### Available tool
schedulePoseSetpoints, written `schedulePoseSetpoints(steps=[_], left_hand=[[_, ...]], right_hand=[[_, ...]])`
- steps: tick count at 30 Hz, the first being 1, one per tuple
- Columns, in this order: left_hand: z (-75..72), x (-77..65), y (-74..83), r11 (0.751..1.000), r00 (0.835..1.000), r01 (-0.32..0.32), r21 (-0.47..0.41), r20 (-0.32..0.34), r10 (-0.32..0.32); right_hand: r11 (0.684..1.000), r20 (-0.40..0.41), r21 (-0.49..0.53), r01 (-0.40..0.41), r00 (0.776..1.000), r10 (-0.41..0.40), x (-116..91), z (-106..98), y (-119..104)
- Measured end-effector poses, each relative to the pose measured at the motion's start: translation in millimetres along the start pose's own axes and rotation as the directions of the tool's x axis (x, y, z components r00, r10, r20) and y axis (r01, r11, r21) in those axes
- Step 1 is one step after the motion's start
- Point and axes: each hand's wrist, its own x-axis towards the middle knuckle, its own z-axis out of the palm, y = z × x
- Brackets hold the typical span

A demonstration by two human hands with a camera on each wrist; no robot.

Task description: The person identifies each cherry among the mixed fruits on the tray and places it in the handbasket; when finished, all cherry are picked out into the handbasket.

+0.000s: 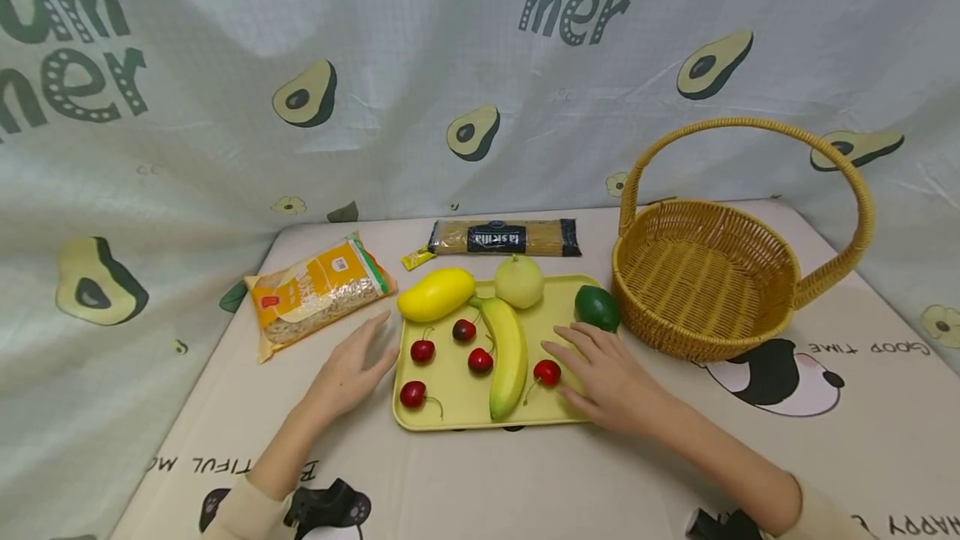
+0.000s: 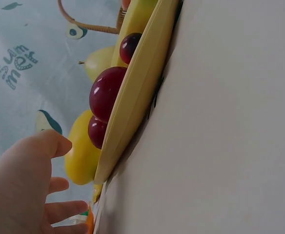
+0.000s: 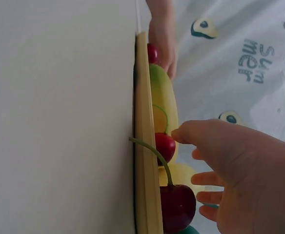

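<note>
A yellow tray (image 1: 558, 307) holds a banana (image 1: 508, 357), a mango (image 1: 437, 294), a pale green round fruit (image 1: 519, 282), a dark green fruit (image 1: 597, 307) and several red cherries (image 1: 480, 361). Beside the tray's left edge is my left hand (image 1: 348, 369), fingers extended and nothing in its grasp. My right hand (image 1: 611, 377) hovers over the tray's right side with fingers spread, its fingertips close to a cherry (image 1: 547, 372). Another stemmed cherry (image 3: 177, 207) shows below that hand in the right wrist view; in the head view the hand hides it.
A wicker basket (image 1: 705, 340) with a tall handle stands right of the tray. Behind the tray lie a spaghetti pack (image 1: 504, 237) and a small yellow packet (image 1: 417, 257). An orange bag of grain (image 1: 318, 294) lies at the left. A printed curtain (image 1: 390, 65) hangs behind.
</note>
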Motion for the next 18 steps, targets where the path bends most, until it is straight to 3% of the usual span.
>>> schedulePoseSetpoints(steps=[8, 18], left_hand=[[7.3, -3.3, -9.4, 0.994, 0.999, -0.005, -0.107, 0.051, 0.011], [12.6, -5.0, -14.3, 0.990, 0.998, -0.045, -0.137, 0.029, 0.050]], right_hand=[[0.999, 0.054, 0.036, 0.035, 0.998, -0.037, -5, 14, -8], [0.994, -0.047, 0.037, 0.104, 0.994, -0.102, -5, 20, -10]])
